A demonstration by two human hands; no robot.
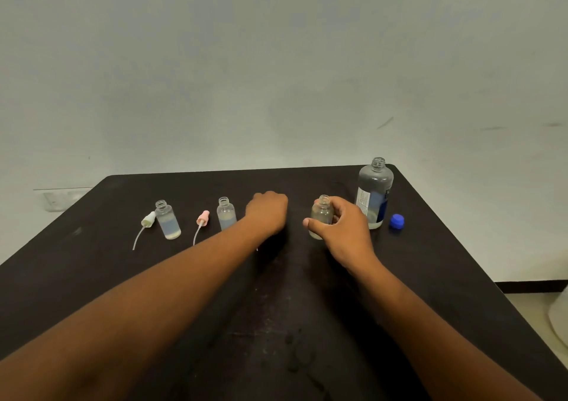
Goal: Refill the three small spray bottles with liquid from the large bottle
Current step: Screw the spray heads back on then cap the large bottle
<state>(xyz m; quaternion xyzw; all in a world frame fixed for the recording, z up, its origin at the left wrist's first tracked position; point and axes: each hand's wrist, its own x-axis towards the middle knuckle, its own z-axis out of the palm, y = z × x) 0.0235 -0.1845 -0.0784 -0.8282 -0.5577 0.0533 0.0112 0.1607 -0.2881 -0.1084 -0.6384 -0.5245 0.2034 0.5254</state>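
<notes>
Three small clear spray bottles stand uncapped in a row on the black table (pixel 92 277). The left bottle (pixel 167 221) and the middle bottle (pixel 226 214) each hold some liquid. My right hand (pixel 344 231) grips the third small bottle (pixel 321 213), which stands on the table. My left hand (pixel 267 211) lies curled on the table between the middle and third bottles, closed over a spray head that it mostly hides. Only the thin tube tip (pixel 257 249) shows below it. The large clear bottle (pixel 375 191) stands open behind my right hand, with little liquid in it.
A white spray head (pixel 148 219) lies left of the left bottle and a pink spray head (pixel 203 217) left of the middle one, tubes trailing toward me. The blue cap (pixel 396 221) sits right of the large bottle. A wall runs behind the table's far edge.
</notes>
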